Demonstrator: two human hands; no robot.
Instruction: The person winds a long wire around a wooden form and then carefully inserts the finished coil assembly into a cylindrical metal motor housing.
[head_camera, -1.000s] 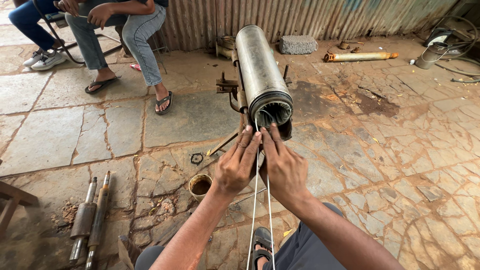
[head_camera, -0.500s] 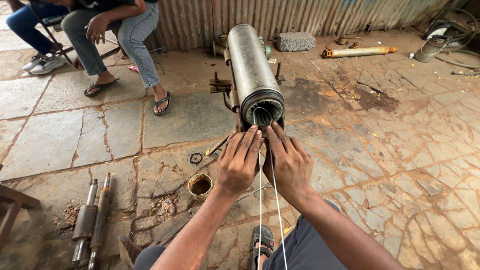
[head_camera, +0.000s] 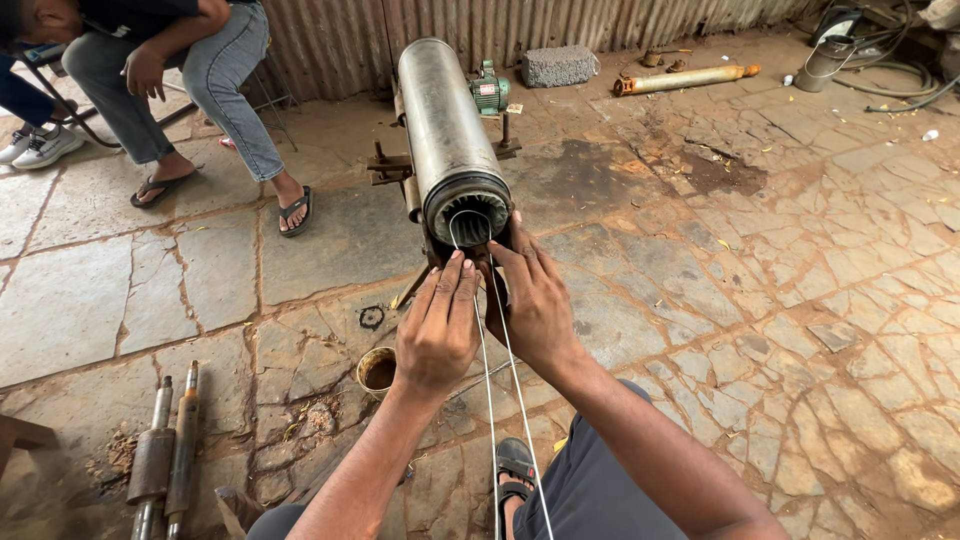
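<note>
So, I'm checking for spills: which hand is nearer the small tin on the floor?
Left. The left hand hovers just above and right of the small tin; the right hand is farther right, beyond the white wires.

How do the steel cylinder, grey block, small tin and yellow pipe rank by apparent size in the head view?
1. steel cylinder
2. yellow pipe, far off
3. grey block, far off
4. small tin
Block versus tin is unsure: the tin lies nearer the camera.
</note>
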